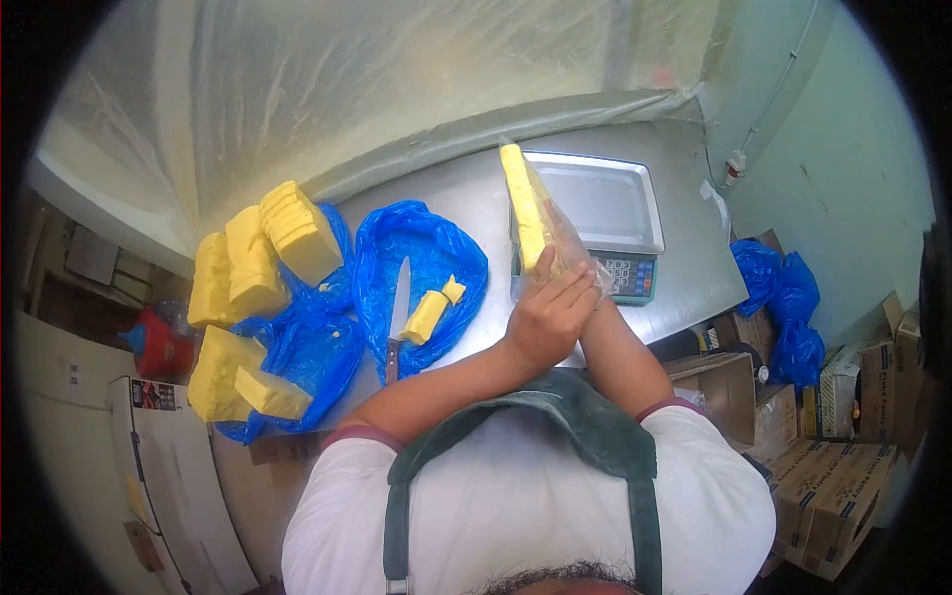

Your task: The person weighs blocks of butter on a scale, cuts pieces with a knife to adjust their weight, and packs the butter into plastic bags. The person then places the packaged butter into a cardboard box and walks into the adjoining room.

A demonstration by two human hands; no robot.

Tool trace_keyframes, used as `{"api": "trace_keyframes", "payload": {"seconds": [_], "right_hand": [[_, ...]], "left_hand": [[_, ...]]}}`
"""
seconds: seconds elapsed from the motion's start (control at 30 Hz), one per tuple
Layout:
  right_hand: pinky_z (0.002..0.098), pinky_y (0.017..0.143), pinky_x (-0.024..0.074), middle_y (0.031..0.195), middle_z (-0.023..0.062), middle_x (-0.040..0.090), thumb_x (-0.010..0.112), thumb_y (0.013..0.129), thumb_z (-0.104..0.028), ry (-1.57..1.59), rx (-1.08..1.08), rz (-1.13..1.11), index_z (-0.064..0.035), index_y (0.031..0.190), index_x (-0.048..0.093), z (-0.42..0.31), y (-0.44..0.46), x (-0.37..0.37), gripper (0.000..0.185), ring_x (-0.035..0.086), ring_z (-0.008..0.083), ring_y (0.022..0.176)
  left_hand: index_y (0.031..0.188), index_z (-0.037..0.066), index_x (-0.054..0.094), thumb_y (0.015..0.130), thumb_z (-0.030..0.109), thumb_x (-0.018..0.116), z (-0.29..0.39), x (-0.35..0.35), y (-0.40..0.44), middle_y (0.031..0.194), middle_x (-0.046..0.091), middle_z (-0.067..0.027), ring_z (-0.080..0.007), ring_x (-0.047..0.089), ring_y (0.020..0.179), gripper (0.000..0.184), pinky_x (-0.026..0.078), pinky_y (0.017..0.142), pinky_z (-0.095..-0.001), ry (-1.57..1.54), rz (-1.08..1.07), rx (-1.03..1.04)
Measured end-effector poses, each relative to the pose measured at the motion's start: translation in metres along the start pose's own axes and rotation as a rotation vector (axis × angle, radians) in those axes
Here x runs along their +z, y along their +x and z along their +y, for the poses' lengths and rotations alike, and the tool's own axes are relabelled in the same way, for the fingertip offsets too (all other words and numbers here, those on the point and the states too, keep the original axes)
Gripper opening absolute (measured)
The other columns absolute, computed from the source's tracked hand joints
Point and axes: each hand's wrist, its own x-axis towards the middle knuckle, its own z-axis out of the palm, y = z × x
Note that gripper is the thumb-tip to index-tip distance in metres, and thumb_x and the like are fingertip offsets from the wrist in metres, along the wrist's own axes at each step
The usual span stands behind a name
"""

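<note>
A long yellow butter-like slab (529,203) lies inside a clear plastic bag (567,233), held up before the scale. My left hand (551,315) is closed on the bag's near end, its fingers reaching across toward my right wrist. Most of my right hand (597,295) is hidden beneath the left hand and the bag, so its fingers cannot be made out. Behind the bag stands a digital scale (635,280) with a metal pan (603,198). Left of my hands, a knife (401,302) rests on a blue plastic bag (426,238) beside smaller yellow pieces (426,317).
Several big yellow blocks (256,268) sit on another blue bag (317,357) at the table's left. The metal table (501,297) ends near my body. Cardboard boxes (828,496) and blue bags (793,297) are at the right. Plastic sheeting (416,79) hangs behind the table.
</note>
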Motion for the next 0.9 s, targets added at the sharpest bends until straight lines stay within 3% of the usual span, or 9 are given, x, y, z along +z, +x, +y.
{"api": "trace_keyframes", "payload": {"seconds": [0.2, 0.27, 0.33, 0.37, 0.47, 0.5, 0.67, 0.73, 0.9], "right_hand": [[0.0358, 0.072, 0.0581, 0.103, 0.0077, 0.066, 0.054, 0.101, -0.032, -0.137, -0.196, 0.246, -0.0062, 0.132, 0.052, -0.024, 0.009, -0.015, 0.040, 0.067, 0.0206, 0.081], [0.0398, 0.075, 0.0573, 0.103, 0.0091, 0.066, 0.057, 0.099, -0.032, -0.518, -0.368, 0.291, -0.0029, 0.130, 0.054, -0.068, 0.017, -0.052, 0.042, 0.067, 0.0241, 0.083], [0.0388, 0.076, 0.0566, 0.102, 0.0137, 0.067, 0.063, 0.093, -0.026, -1.471, -0.756, 0.216, 0.0012, 0.131, 0.054, -0.104, 0.018, -0.065, 0.048, 0.068, 0.0283, 0.082], [0.0388, 0.076, 0.0566, 0.102, 0.0137, 0.067, 0.063, 0.093, -0.026, -1.474, -0.756, 0.221, 0.0012, 0.131, 0.054, -0.113, 0.024, -0.057, 0.048, 0.068, 0.0283, 0.082], [0.0417, 0.083, 0.0518, 0.118, 0.0196, 0.064, 0.064, 0.088, -0.023, -2.563, -0.483, 0.861, -0.0029, 0.134, 0.051, -0.122, 0.041, -0.045, 0.052, 0.066, 0.0305, 0.100], [0.0437, 0.085, 0.0501, 0.119, 0.0205, 0.063, 0.063, 0.088, -0.024, -2.589, -0.467, 0.821, -0.0048, 0.136, 0.050, -0.109, 0.049, -0.050, 0.053, 0.064, 0.0314, 0.103], [0.0534, 0.096, 0.0415, 0.127, 0.0249, 0.058, 0.057, 0.089, -0.029, -2.563, -0.337, 0.599, -0.0143, 0.144, 0.043, -0.055, 0.071, -0.104, 0.059, 0.058, 0.0356, 0.117], [0.0573, 0.101, 0.0381, 0.130, 0.0266, 0.056, 0.055, 0.089, -0.031, -2.541, -0.311, 0.577, -0.0180, 0.148, 0.041, -0.055, 0.076, -0.118, 0.061, 0.055, 0.0372, 0.122], [0.0657, 0.108, 0.0227, 0.140, 0.0226, 0.051, 0.048, 0.092, -0.036, -2.475, -0.283, 0.593, -0.0312, 0.152, 0.034, -0.052, 0.057, -0.108, 0.062, 0.041, 0.0400, 0.136]], "left_hand": [[0.101, 0.003, 0.070, 0.082, 0.002, 0.063, -0.034, 0.004, 0.009, 0.106, 0.072, -0.0115, -0.0258, 0.065, 0.111, 0.020, 0.030, 0.113, -0.0563, -0.060, 0.011, -0.072], [0.120, 0.000, 0.061, 0.084, 0.003, 0.066, -0.049, 0.009, 0.004, 0.115, 0.068, -0.0174, -0.0321, 0.063, 0.113, 0.037, 0.034, 0.111, -0.0525, -0.314, -0.033, -0.333], [0.131, 0.000, 0.049, 0.084, 0.007, 0.069, -0.048, 0.011, 0.007, 0.122, 0.062, -0.0209, -0.0349, 0.059, 0.117, 0.052, 0.035, 0.110, -0.0500, -0.429, -0.032, -0.454], [0.142, 0.001, 0.038, 0.083, 0.012, 0.072, -0.048, 0.013, 0.010, 0.130, 0.057, -0.0243, -0.0377, 0.055, 0.121, 0.069, 0.036, 0.110, -0.0474, -0.543, -0.032, -0.571], [0.151, 0.003, 0.019, 0.078, 0.021, 0.078, -0.043, 0.027, 0.028, 0.143, 0.039, -0.0288, -0.0405, 0.043, 0.131, 0.096, 0.035, 0.110, -0.0457, -0.380, 0.068, -0.406], [0.152, 0.005, 0.017, 0.074, 0.022, 0.079, -0.039, 0.032, 0.037, 0.145, 0.032, -0.0280, -0.0432, 0.036, 0.132, 0.101, 0.033, 0.111, -0.0462, -0.342, 0.098, -0.377], [0.146, 0.009, 0.036, 0.071, 0.017, 0.076, -0.051, 0.060, 0.058, 0.134, 0.041, -0.0247, -0.0434, 0.042, 0.122, 0.085, 0.037, 0.105, -0.0472, 0.015, 0.063, -0.529], [0.123, 0.006, 0.057, 0.070, 0.010, 0.073, -0.073, 0.060, 0.049, 0.121, 0.050, -0.0205, -0.0405, 0.048, 0.114, 0.055, 0.043, 0.097, -0.0469, 0.018, 0.007, -0.525], [0.093, 0.004, 0.062, 0.069, 0.002, 0.070, -0.097, 0.028, 0.027, 0.105, 0.057, -0.0161, -0.0372, 0.056, 0.100, 0.026, 0.048, 0.085, -0.0439, 0.004, 0.077, -0.468]]}}
